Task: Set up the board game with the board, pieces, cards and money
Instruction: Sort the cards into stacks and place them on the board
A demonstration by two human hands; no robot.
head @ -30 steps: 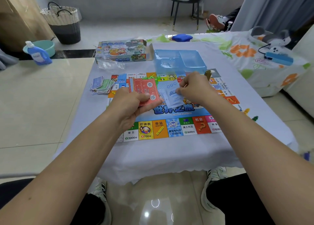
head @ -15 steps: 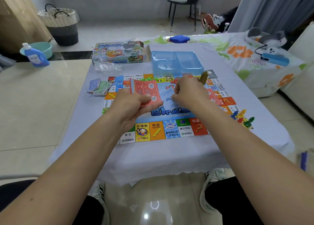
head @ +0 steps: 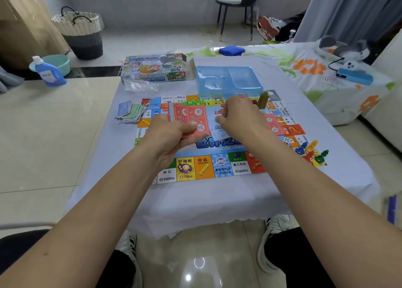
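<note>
The board (head: pixel 204 168) is lying flat in the middle of the table (head: pixel 195 203), and a clear blue plastic tray (head: pixel 228 80) is sitting at its far edge, overlapping it a little. The game box (head: pixel 154 69) is resting near the table's far left corner with a crumpled clear bag (head: pixel 141 86) just in front of it. A loose pile of paper money (head: pixel 130 112) is lying off the board's left edge, and a heap of coloured playing pieces (head: pixel 311 151) is sitting by its right edge, too bunched to count. The left hand (head: pixel 171 135) is gripping a fan of red cards (head: pixel 190 119) above the board's centre, thumb pressing on top. The right hand (head: pixel 239 118) is hovering just beside them, fingers curled and pinching a pale blue card (head: pixel 219 132) that is showing beneath it. Another small stack of red cards (head: pixel 274 123) is lying on the board past the right wrist. One white die (head: pixel 288 140) is sitting near the pieces.
</note>
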